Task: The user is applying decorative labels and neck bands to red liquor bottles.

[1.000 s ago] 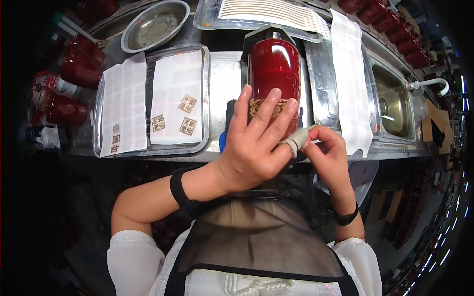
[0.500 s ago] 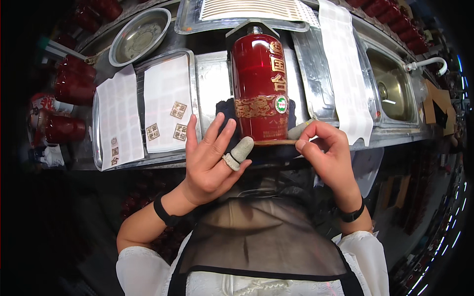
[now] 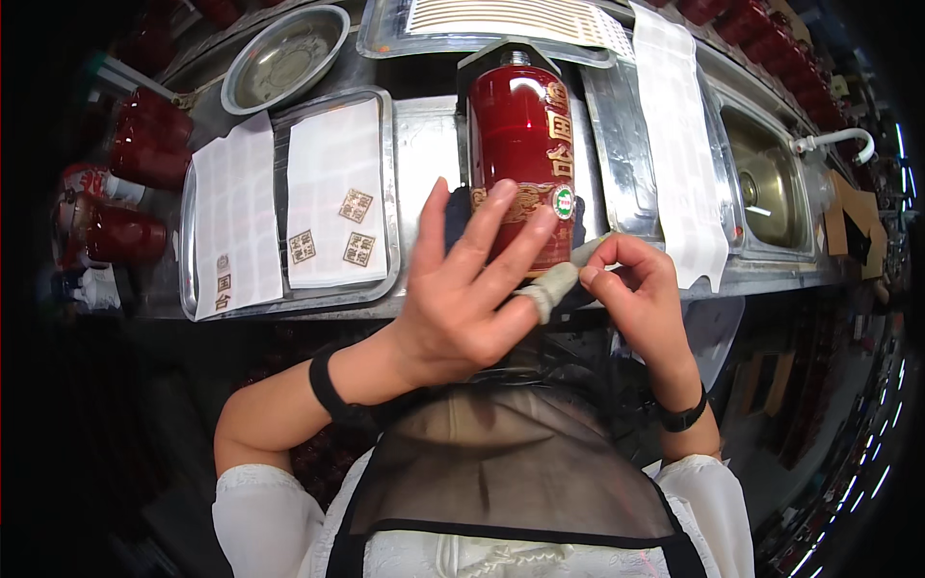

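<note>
Left hand [image 3: 462,299] on red bottle [image 3: 520,164], seemingly neck away

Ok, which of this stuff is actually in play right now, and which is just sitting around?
In play:
left hand
right hand
red bottle
finger cot

Lying about:
label sheets
round metal bowl
red bottles at left
sink

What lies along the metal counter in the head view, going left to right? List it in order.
Red bottles at the left edge → strip label sheet → tray with the square-label sheet → big red bottle → long white backing strip → sink basin → white tap.
</note>
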